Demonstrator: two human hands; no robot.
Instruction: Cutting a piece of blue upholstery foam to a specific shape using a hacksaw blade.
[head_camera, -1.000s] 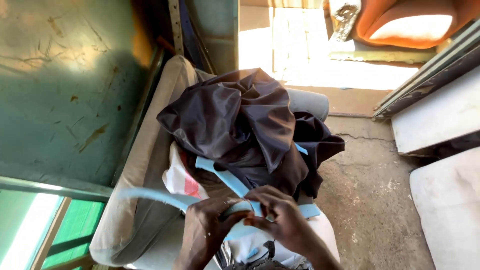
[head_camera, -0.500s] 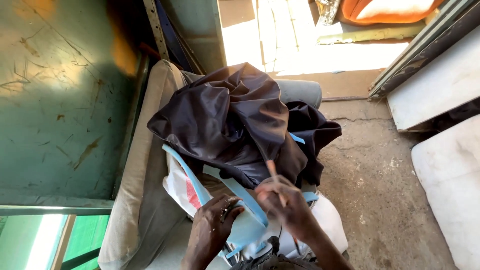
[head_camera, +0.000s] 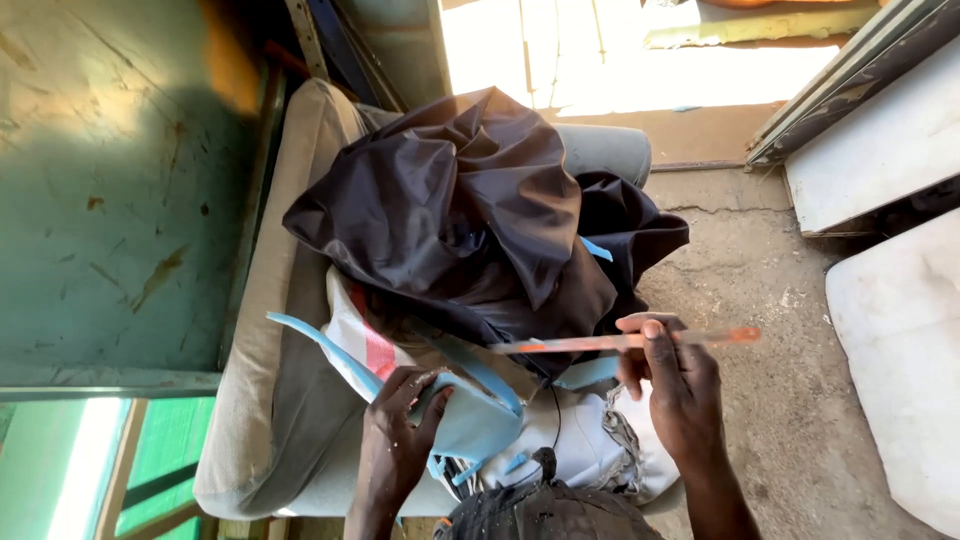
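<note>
Right hand (head_camera: 672, 375) closed around a thin orange stick (head_camera: 625, 342), pinched between thumb and fingers near its middle; the stick lies almost level, one end pointing right over the concrete floor (head_camera: 770, 400), the other reaching left across the cloth pile. Left hand (head_camera: 405, 425) curled shut on a fold of light blue fabric (head_camera: 470, 420), fingers dug into the bunch, a blue strap (head_camera: 320, 345) trailing up and left from it. Both hands sit low in view, apart, the blue fabric between them. Beneath them, a white printed sack (head_camera: 590, 450) with a red patch showing at its left edge. Above, a large crumpled dark shiny cloth (head_camera: 460, 210) heaped on a worn grey cushioned seat (head_camera: 290, 270). Green scuffed wall (head_camera: 110, 180) to the left; pale slabs (head_camera: 890, 150) lean at right. Bright sunlight beyond the seat.
</note>
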